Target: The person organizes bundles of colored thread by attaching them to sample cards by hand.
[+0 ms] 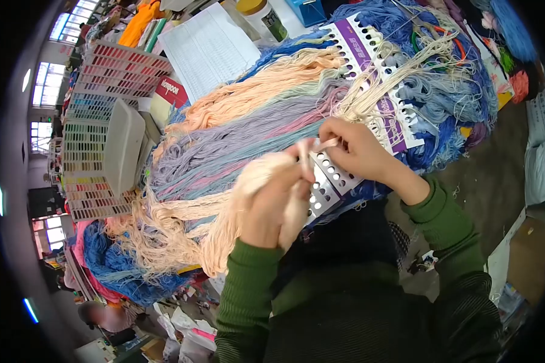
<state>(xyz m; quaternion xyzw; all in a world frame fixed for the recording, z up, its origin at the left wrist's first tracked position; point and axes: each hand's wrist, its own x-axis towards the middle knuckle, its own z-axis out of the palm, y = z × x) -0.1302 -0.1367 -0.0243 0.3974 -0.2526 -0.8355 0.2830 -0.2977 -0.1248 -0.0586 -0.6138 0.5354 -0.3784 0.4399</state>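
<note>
My left hand (271,202) is closed round a thick bundle of pale peach yarn (220,242), which hangs over its back and down beside the wrist. Close by on the right, my right hand (352,145) pinches the end of a pale strand that runs between both hands. Under them lies a white card with punched holes (324,189), partly hidden by the hands. Beyond are long skeins of lilac yarn (218,136) and peach yarn (263,85). Cream threads (369,100) lie across a purple and white punched card (360,51) at the upper right.
Scissors (419,24) lie on blue yarn at the upper right. A colour sample rack (91,136), white plastic tray (124,148), red notebook (171,91), printed sheet (209,48) and jar (263,19) stand or lie farther back. A person (106,316) is at the lower left.
</note>
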